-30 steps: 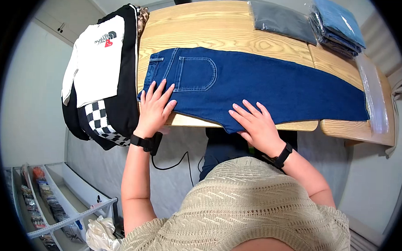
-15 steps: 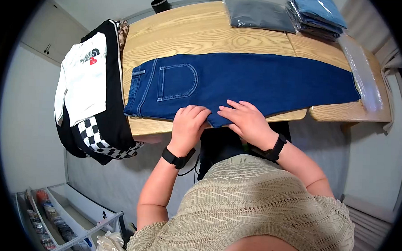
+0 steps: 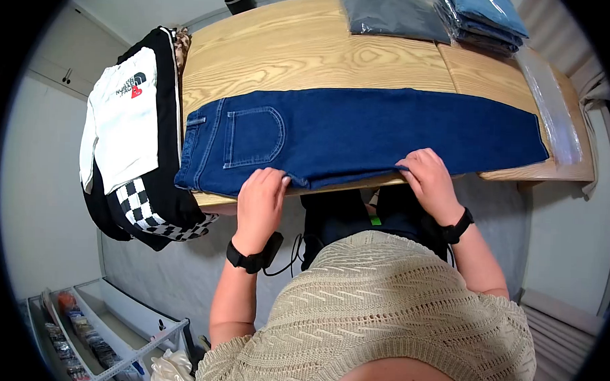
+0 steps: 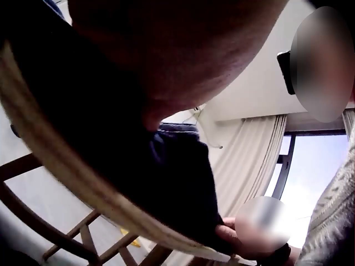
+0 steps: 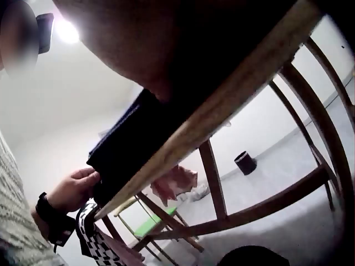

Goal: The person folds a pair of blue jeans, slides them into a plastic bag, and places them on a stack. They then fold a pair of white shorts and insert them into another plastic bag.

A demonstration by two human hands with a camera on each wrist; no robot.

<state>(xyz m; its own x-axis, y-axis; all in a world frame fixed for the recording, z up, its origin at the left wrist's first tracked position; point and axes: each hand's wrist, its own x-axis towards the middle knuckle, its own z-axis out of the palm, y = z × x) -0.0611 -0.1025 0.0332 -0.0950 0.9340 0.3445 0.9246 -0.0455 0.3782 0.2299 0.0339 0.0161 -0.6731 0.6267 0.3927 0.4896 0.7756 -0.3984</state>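
Observation:
Dark blue jeans (image 3: pixel 361 128), folded lengthwise, lie across the wooden table (image 3: pixel 269 55). Their waistband (image 3: pixel 193 146) points left, and a white-stitched back pocket (image 3: pixel 255 138) faces up. My left hand (image 3: pixel 260 204) pinches the near edge below the pocket, beside the crotch corner. Further right, my right hand (image 3: pixel 431 183) grips the same edge along the leg, where the denim bunches slightly. In the right wrist view the left hand (image 5: pixel 73 191) shows thumb and fingers on the cloth at the table's edge. Each wrist camera hides most of its own hand's fingertips.
At the table's left hangs a pile of black clothes (image 3: pixel 169 125) with a white printed shirt (image 3: pixel 129 117) on top. A bagged grey garment (image 3: pixel 395 15) and a stack of bagged jeans (image 3: pixel 482 25) sit at the back. Clear plastic bags (image 3: pixel 553 105) lie at right.
My left hand left the waistband area, came to the crotch corner, then shifted slightly left. The right hand slid right along the near edge, and both went from lying flat to gripping the denim.

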